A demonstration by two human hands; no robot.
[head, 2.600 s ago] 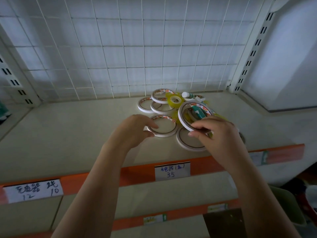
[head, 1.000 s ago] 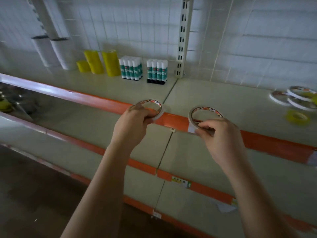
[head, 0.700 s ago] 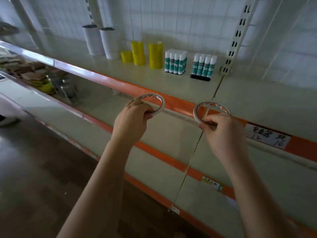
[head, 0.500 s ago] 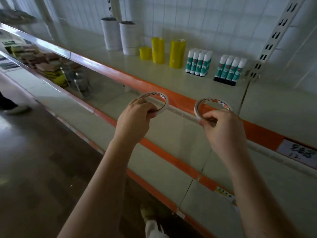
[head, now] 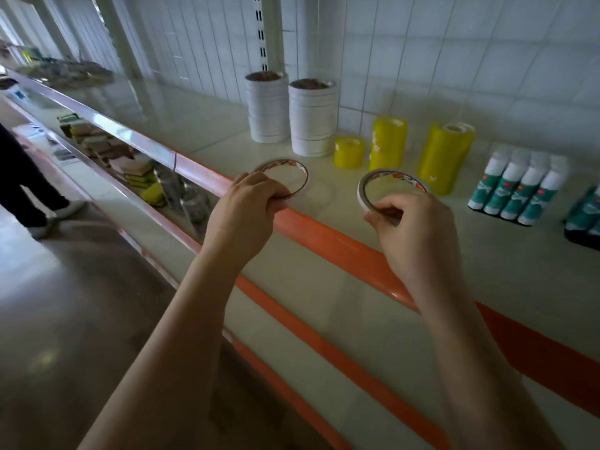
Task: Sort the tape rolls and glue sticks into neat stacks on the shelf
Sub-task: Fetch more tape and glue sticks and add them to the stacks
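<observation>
Left hand (head: 248, 206): curled round the near rim of a thin white tape roll (head: 285, 179), which is held just above the front edge of the shelf (head: 207, 131), slightly tilted.
Right hand (head: 412, 228): pinched on the near rim of a second thin tape roll (head: 389, 186), which is held clear of the shelf and tipped up toward the camera.
White stacks: two upright columns of white tape (head: 268, 107) and (head: 313, 116) are seen at the back of the shelf, side by side, directly behind the held rolls.
Yellow tape: three yellow stacks of unequal height (head: 349, 152), (head: 388, 142), (head: 446, 157) are set to the right of the white columns.
Glue sticks: one row is stood upright in a block (head: 519, 190); a second block (head: 584, 216) is cut by the right edge of the view.
Done: white, yellow and glue groups are judged to be largely built and tidy.
Left: the two held rolls are not yet placed; the white columns are judged to be their destination. Whether other loose items remain cannot be told from the present view.
Changed: 2.6 s ago both rolls were being lifted from a loose pile on another shelf section. 1.0 s ago they were carried before the orange shelf lip, the stacks far off to the left. Now the stacks are brought close ahead, and the rolls are raised over the shelf surface. The grip on each roll is unchanged.
Other: a second person's leg and shoe (head: 39, 203) are seen at the left.
</observation>
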